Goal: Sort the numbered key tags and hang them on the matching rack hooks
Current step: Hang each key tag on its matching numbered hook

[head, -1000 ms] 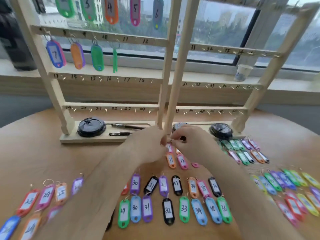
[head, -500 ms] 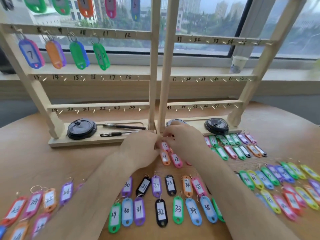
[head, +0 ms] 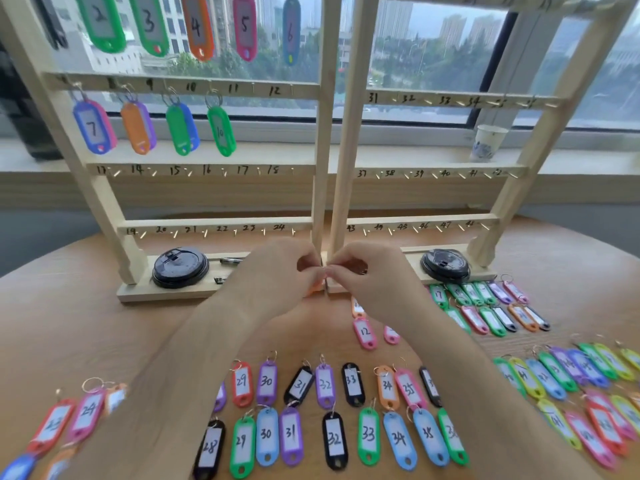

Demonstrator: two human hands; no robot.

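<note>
Head view: wooden table (head: 69,327), rack (head: 207,87), window (head: 433,46)

**Soft window daylight, smeared edges**

Even, grey daylight comes through the window (head: 433,57) behind the rack (head: 323,150), leaving the table (head: 69,323) bright without glare. The top tags (head: 195,26) stand backlit against the glass. Shadows are faint; a soft one lies under the forearms. The left hand (head: 277,271) and right hand (head: 374,278) shade the orange tag (head: 316,288) pinched between them, and it seems slightly blurred. Middle tags (head: 351,384) read sharply; those at the lower corners smear. The wide lens splays the rack's outer posts.
</note>
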